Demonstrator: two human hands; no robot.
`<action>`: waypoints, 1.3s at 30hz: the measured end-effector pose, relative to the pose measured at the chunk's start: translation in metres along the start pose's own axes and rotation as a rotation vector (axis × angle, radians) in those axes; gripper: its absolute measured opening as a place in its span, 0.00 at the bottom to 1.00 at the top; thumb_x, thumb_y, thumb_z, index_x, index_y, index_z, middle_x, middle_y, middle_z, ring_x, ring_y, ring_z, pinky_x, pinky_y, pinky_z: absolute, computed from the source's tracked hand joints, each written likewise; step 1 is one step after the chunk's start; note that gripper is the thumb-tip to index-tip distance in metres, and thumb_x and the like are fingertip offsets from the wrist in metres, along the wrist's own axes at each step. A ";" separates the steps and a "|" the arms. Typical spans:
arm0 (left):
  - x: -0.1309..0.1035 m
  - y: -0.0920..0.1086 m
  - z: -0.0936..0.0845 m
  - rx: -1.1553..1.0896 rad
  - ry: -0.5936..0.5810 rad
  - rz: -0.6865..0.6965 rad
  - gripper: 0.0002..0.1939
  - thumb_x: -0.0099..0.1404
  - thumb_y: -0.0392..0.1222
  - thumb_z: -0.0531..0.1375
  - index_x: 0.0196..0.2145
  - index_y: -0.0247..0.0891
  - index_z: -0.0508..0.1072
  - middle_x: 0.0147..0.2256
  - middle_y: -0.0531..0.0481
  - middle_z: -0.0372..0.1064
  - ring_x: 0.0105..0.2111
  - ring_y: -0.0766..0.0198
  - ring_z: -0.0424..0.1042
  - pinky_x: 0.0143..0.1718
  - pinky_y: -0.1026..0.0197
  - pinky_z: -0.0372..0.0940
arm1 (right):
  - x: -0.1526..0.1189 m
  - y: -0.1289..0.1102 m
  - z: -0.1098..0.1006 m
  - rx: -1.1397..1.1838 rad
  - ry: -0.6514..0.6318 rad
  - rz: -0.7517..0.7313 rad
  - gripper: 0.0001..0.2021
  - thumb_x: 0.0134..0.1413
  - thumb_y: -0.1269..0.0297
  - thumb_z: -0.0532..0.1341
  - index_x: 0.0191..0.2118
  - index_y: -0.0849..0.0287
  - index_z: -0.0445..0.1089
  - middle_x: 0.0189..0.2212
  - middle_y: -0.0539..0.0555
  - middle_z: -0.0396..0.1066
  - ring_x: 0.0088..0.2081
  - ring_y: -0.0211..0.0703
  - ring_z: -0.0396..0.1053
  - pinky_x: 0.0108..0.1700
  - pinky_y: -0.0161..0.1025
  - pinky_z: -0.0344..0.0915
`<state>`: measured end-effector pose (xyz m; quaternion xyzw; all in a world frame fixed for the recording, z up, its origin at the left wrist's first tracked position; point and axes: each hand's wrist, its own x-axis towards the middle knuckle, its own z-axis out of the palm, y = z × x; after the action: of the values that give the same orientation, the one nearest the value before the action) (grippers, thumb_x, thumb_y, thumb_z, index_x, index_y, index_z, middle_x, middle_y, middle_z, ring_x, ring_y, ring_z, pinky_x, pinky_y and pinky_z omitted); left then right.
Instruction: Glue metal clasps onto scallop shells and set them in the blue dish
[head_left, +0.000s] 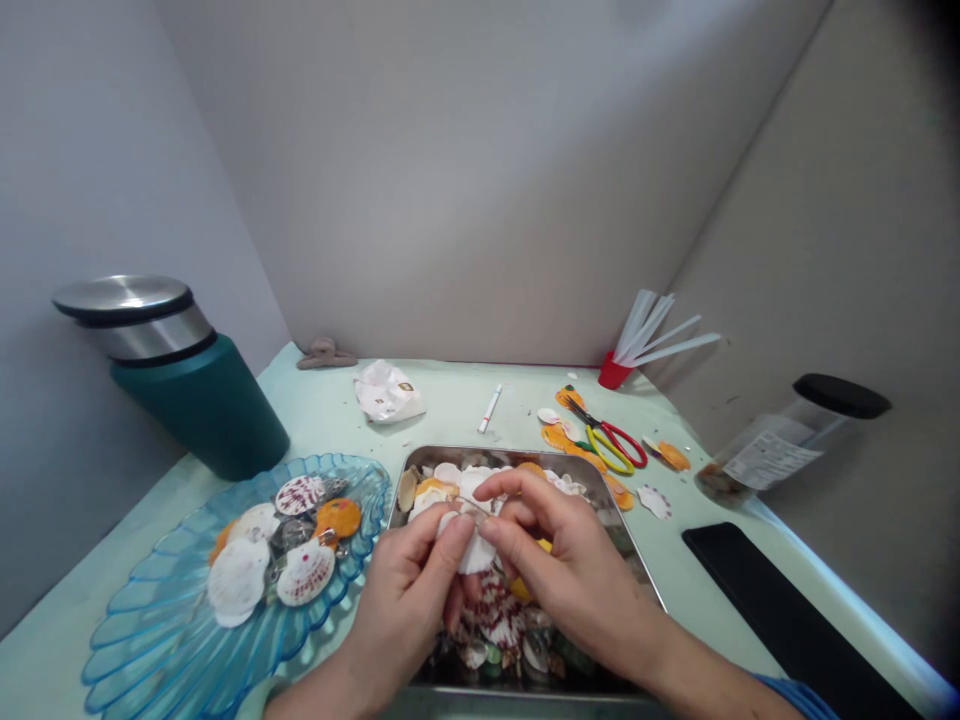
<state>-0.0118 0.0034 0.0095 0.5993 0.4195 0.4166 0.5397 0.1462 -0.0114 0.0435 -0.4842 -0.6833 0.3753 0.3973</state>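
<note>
My left hand (pixel 420 565) is closed on a white scallop shell (pixel 478 555), held between thumb and fingers over a metal tray (pixel 628 540). Thumb and index finger of my right hand (pixel 551 560) come together at the shell's upper edge. A thin, curved strand (pixel 472 505) shows at those fingertips; whether it is wire or thread I cannot tell. Beneath both hands, the tray holds many shells, among them striped purple-and-white scallops (pixel 491 605), partly hidden by my hands.
At left are a blue scalloped dish (pixel 150 610) of shells and a teal bottle (pixel 202 400). Behind the tray lie a crumpled wrapper (pixel 388 392), a white stick (pixel 491 408) and scissors (pixel 611 440). At right stand a red cup (pixel 615 372) of glue sticks, a jar (pixel 780 450) and a black slab (pixel 780 600).
</note>
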 end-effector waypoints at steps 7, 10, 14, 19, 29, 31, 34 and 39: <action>0.005 -0.002 0.000 -0.098 0.008 -0.117 0.19 0.63 0.56 0.55 0.26 0.37 0.65 0.16 0.57 0.64 0.11 0.74 0.58 0.13 0.71 0.50 | 0.003 0.005 -0.002 -0.396 0.123 -0.234 0.11 0.60 0.66 0.58 0.48 0.59 0.65 0.25 0.47 0.66 0.25 0.38 0.65 0.32 0.36 0.61; 0.006 -0.003 0.000 -0.089 0.011 -0.122 0.20 0.64 0.56 0.54 0.24 0.37 0.64 0.14 0.58 0.62 0.11 0.74 0.57 0.14 0.70 0.50 | 0.004 0.003 -0.002 -0.577 0.117 -0.365 0.14 0.60 0.64 0.58 0.51 0.61 0.66 0.39 0.57 0.70 0.38 0.47 0.68 0.40 0.43 0.65; 0.008 -0.006 -0.001 -0.133 0.038 -0.118 0.18 0.64 0.53 0.55 0.24 0.37 0.64 0.13 0.60 0.57 0.14 0.73 0.55 0.18 0.70 0.51 | 0.002 0.002 0.005 -0.778 0.077 -0.412 0.22 0.60 0.59 0.58 0.56 0.66 0.64 0.49 0.64 0.68 0.47 0.57 0.64 0.47 0.53 0.63; 0.010 -0.008 -0.002 -0.184 0.027 -0.172 0.18 0.62 0.54 0.57 0.25 0.37 0.65 0.18 0.58 0.59 0.17 0.72 0.54 0.17 0.69 0.50 | -0.002 0.007 0.016 -0.904 0.081 -0.427 0.30 0.59 0.51 0.57 0.57 0.73 0.63 0.53 0.66 0.68 0.51 0.60 0.62 0.52 0.59 0.58; 0.011 -0.008 -0.003 -0.143 0.026 -0.137 0.17 0.63 0.51 0.57 0.24 0.36 0.66 0.20 0.56 0.63 0.20 0.70 0.59 0.22 0.67 0.53 | -0.001 0.007 0.017 -0.851 0.055 -0.414 0.31 0.56 0.51 0.60 0.56 0.72 0.63 0.51 0.67 0.68 0.49 0.60 0.63 0.51 0.59 0.58; 0.009 -0.008 -0.002 -0.152 -0.006 -0.158 0.17 0.64 0.52 0.55 0.25 0.37 0.67 0.15 0.58 0.60 0.15 0.71 0.56 0.19 0.67 0.51 | 0.000 0.004 0.013 -0.688 0.008 -0.336 0.22 0.59 0.57 0.59 0.54 0.68 0.65 0.48 0.63 0.70 0.47 0.55 0.65 0.49 0.54 0.62; 0.006 -0.007 -0.001 -0.151 -0.027 -0.141 0.18 0.65 0.53 0.54 0.25 0.37 0.67 0.10 0.60 0.56 0.12 0.72 0.55 0.18 0.68 0.50 | 0.002 0.002 0.007 -0.458 -0.015 -0.260 0.14 0.62 0.65 0.57 0.51 0.62 0.67 0.45 0.58 0.71 0.46 0.48 0.66 0.49 0.47 0.64; 0.005 -0.005 0.000 -0.178 -0.009 -0.139 0.18 0.65 0.53 0.55 0.27 0.36 0.68 0.18 0.57 0.66 0.12 0.74 0.58 0.16 0.70 0.52 | 0.001 0.007 0.004 -0.402 0.131 -0.299 0.16 0.60 0.69 0.58 0.54 0.63 0.65 0.46 0.59 0.72 0.47 0.48 0.67 0.50 0.45 0.63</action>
<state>-0.0105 0.0088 0.0050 0.5203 0.4189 0.4110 0.6204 0.1449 -0.0090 0.0363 -0.4705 -0.7808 0.1369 0.3876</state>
